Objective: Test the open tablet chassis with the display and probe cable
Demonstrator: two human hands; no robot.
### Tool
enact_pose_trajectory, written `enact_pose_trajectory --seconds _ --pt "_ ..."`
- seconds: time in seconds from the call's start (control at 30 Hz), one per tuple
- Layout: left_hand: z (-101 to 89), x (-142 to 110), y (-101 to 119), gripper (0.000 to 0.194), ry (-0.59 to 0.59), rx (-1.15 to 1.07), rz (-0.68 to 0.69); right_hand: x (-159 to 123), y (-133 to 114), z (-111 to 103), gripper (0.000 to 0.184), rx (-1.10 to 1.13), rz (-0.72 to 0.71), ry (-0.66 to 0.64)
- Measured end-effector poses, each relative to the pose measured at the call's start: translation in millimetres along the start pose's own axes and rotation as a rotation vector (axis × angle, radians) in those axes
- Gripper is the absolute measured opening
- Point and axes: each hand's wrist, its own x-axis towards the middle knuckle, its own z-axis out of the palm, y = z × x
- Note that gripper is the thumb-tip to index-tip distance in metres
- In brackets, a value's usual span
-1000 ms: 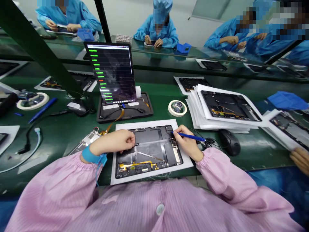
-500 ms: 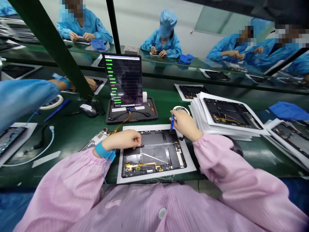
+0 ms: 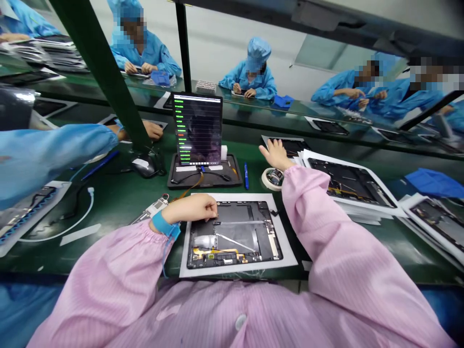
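An opened black tablet housing [image 3: 232,212] with flat cables and a gold flex strip lies on a white sheet [image 3: 286,256] in front of me. My left hand [image 3: 201,208] rests over its upper left corner with fingers curled together; anything inside them is hidden. Farther back on the right, my right hand [image 3: 277,154] reaches out with spread fingers, holding nothing. It hovers at the front edge of another tablet housing [image 3: 295,146]; contact is unclear. A blue pen [image 3: 246,175] and a roll of tape [image 3: 267,182] lie on the bench near my right forearm.
Behind the housing, a lit screen [image 3: 199,130] stands on a black tray [image 3: 232,181]. Stacked sheets with a housing [image 3: 348,179] are at right. On the left are a mouse [image 3: 143,166], a white cable [image 3: 87,212] and a co-worker's blue sleeve [image 3: 65,150]. A slanted green post [image 3: 97,63] crosses the view.
My right hand has let go of the blue pen, now lying beside the tray, and moved back with fingers spread. My left hand has shifted slightly off the black cable end on the housing.
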Motion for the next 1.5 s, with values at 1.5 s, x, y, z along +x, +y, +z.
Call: enact_pose_trajectory --seconds 1.5 --pt "-4.3 8 -16 0.027 0.399 0.344 -0.035 -159 -66 33 0.013 0.262 -0.419 -0.069"
